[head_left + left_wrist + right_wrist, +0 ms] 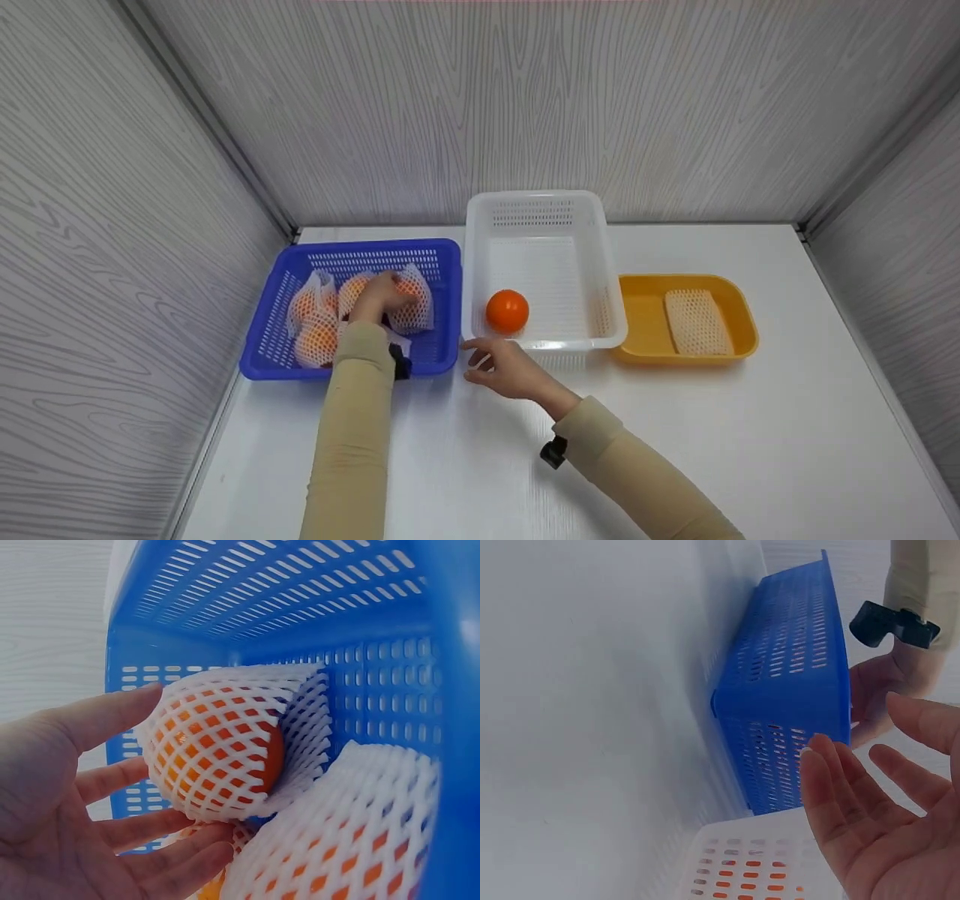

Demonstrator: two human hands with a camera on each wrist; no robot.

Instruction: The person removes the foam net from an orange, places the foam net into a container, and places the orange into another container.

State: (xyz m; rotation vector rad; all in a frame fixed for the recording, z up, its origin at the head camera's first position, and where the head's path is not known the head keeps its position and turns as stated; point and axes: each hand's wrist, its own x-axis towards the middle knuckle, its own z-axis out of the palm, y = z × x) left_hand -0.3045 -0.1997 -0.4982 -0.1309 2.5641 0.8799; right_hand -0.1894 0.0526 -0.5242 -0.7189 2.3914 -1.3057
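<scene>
Left of centre in the head view, a netted orange (pixel 417 312) lies at the right side of the blue basket (pixel 375 244). The left hand (pixel 379 295) is at it, fingers extended and spread rather than clasping. More netted oranges (pixel 316 343) sit to its left in the same basket. Near the middle of the frame, the right hand (pixel 510 369) holds nothing, its fingers loosely bent beside the near left corner of the white basket (pixel 536 262), where a bare orange (pixel 508 312) rests. Right of centre, a yellow tray (pixel 645 315) on the white surface (pixel 465 465) contains a flat foam net (pixel 699 322).
</scene>
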